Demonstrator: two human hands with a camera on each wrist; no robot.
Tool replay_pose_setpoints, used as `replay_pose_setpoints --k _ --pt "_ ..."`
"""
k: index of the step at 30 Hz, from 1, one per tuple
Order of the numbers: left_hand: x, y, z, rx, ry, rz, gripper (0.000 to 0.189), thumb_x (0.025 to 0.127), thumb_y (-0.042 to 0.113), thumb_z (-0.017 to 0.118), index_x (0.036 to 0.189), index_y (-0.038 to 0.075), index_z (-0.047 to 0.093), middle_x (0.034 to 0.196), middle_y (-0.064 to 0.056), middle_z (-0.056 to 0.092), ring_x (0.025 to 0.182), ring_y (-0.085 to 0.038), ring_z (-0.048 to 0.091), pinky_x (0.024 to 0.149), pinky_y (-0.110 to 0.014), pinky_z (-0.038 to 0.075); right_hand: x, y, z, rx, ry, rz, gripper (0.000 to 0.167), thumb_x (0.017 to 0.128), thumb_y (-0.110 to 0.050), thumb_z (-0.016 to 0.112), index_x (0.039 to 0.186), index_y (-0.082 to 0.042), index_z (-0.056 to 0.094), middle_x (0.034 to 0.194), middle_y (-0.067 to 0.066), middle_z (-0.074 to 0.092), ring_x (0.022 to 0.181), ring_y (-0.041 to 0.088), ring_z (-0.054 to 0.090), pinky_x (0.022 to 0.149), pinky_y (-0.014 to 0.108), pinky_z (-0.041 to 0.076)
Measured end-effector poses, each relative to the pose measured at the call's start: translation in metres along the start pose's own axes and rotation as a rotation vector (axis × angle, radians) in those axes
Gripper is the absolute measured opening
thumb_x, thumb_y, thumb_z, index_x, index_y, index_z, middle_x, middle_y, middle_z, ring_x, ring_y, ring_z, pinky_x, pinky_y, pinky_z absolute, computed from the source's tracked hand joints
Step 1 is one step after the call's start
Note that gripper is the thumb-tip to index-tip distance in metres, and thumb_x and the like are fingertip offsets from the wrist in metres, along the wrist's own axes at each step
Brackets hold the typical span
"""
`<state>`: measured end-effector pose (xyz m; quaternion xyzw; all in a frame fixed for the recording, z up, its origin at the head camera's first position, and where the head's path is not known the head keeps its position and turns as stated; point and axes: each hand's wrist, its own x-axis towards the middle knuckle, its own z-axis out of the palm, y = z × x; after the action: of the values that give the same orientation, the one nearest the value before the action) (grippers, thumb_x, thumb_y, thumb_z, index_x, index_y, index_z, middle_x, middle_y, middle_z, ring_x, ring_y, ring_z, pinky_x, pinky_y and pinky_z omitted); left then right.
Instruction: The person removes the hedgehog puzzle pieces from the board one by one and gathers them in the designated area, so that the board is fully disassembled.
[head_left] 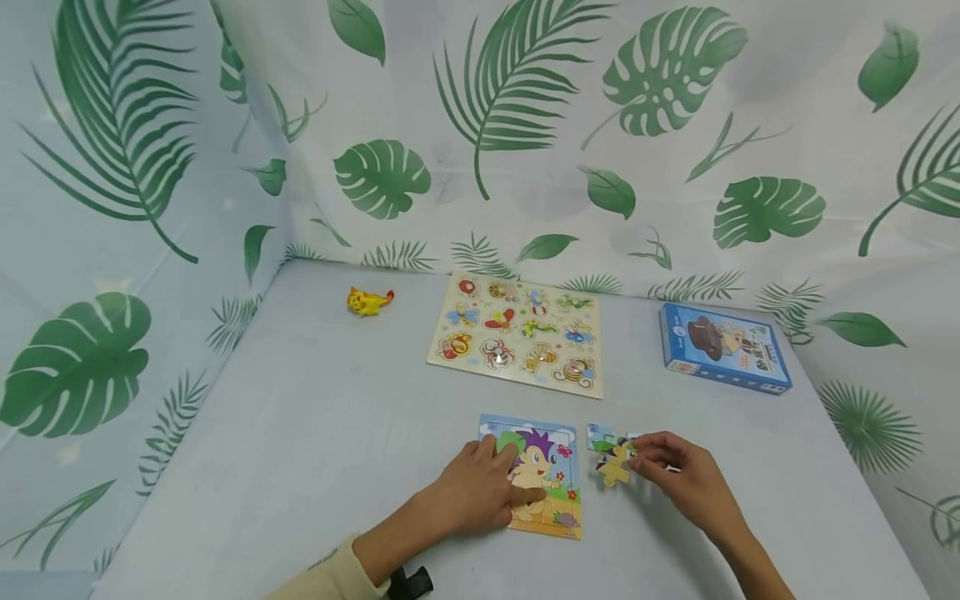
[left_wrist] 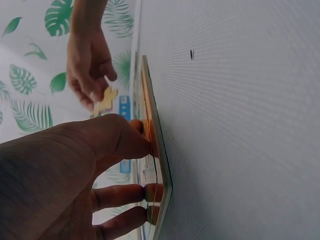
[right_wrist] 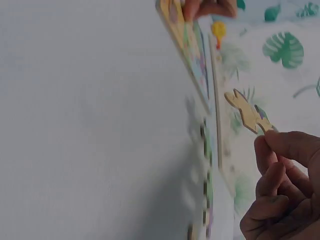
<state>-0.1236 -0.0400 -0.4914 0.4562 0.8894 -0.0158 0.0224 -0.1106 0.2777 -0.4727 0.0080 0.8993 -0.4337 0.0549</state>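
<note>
My left hand (head_left: 480, 486) rests on a small picture puzzle (head_left: 558, 507) of a purple-haired cartoon animal, its fingertips pressing on the surface. From the left wrist view, the thumb and fingers touch the board's top face (left_wrist: 154, 137). To the right of the board, my right hand (head_left: 678, 475) pinches a yellow puzzle piece (head_left: 615, 468) between thumb and fingertips. That piece (right_wrist: 245, 114) is raised off the table in the right wrist view. Other puzzle pieces (head_left: 597, 433) lie on the table behind and below it, partly hidden by the held piece.
A wooden insect peg board (head_left: 483, 337) lies beyond the puzzle. At the back right is a blue box (head_left: 723, 346); a small yellow cat-like figure (head_left: 367, 301) sits at the back left. A leaf-print cloth (head_left: 525, 192) hangs behind the white table (head_left: 300, 433).
</note>
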Motion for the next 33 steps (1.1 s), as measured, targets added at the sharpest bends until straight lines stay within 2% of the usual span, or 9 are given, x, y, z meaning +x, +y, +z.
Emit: replay_pose_setpoints --k 6,10,13,19,24,29,33 --pt "0.0 0.0 -0.001 -0.019 0.008 0.002 0.049 0.094 0.037 0.059 0.138 0.055 0.049 0.098 -0.001 0.04 0.081 -0.02 0.034 0.072 -0.034 0.039 -0.008 0.02 -0.03 -0.048 -0.087 0.096 0.029 0.092 -0.024 0.071 0.108 0.0 0.068 0.092 0.007 0.068 0.081 0.022 0.063 0.062 0.031 0.052" --pt "0.0 0.0 0.0 -0.026 0.011 0.005 0.049 0.094 0.037 0.059 0.139 0.055 0.048 0.098 -0.001 0.039 0.08 -0.02 0.034 0.07 -0.034 0.038 -0.009 0.031 -0.036 -0.049 -0.124 0.14 0.03 0.091 -0.024 0.072 0.108 0.0 0.069 0.094 0.006 0.067 0.081 0.021 0.061 0.064 0.029 0.051" --pt "0.001 0.0 0.0 -0.028 0.016 0.007 0.048 0.095 0.038 0.058 0.139 0.055 0.048 0.099 -0.001 0.04 0.08 -0.02 0.034 0.069 -0.033 0.038 -0.009 0.037 -0.035 -0.072 -0.119 0.159 0.029 0.09 -0.024 0.073 0.107 -0.001 0.07 0.093 0.005 0.067 0.08 0.02 0.059 0.065 0.027 0.05" --pt "0.002 0.0 0.0 -0.039 0.009 0.005 0.049 0.094 0.037 0.059 0.139 0.055 0.048 0.098 -0.001 0.04 0.08 -0.02 0.034 0.07 -0.033 0.037 -0.008 0.043 -0.03 -0.163 -0.076 0.124 0.025 0.088 -0.024 0.075 0.102 -0.004 0.071 0.087 0.002 0.066 0.076 0.018 0.057 0.062 0.026 0.048" --pt "0.002 0.0 0.002 -0.034 0.018 0.012 0.05 0.094 0.037 0.059 0.138 0.055 0.048 0.098 -0.001 0.04 0.081 -0.02 0.034 0.069 -0.033 0.037 -0.007 0.044 -0.028 -0.213 -0.075 0.129 0.021 0.088 -0.022 0.075 0.101 -0.005 0.072 0.084 0.001 0.063 0.076 0.018 0.053 0.06 0.025 0.045" --pt "0.001 0.0 0.002 -0.028 0.025 0.012 0.049 0.094 0.038 0.06 0.138 0.056 0.049 0.098 -0.001 0.04 0.081 -0.02 0.034 0.07 -0.034 0.037 -0.006 0.046 -0.028 -0.213 -0.08 0.109 0.019 0.088 -0.018 0.074 0.101 -0.005 0.072 0.084 0.002 0.062 0.076 0.018 0.051 0.06 0.025 0.044" --pt "0.001 0.0 0.001 -0.035 0.027 0.008 0.049 0.094 0.038 0.06 0.138 0.056 0.049 0.099 -0.001 0.041 0.082 -0.02 0.034 0.071 -0.034 0.038 -0.005 0.048 -0.027 -0.201 -0.082 0.104 0.022 0.088 -0.021 0.075 0.101 -0.004 0.072 0.084 0.002 0.061 0.076 0.017 0.051 0.061 0.026 0.044"
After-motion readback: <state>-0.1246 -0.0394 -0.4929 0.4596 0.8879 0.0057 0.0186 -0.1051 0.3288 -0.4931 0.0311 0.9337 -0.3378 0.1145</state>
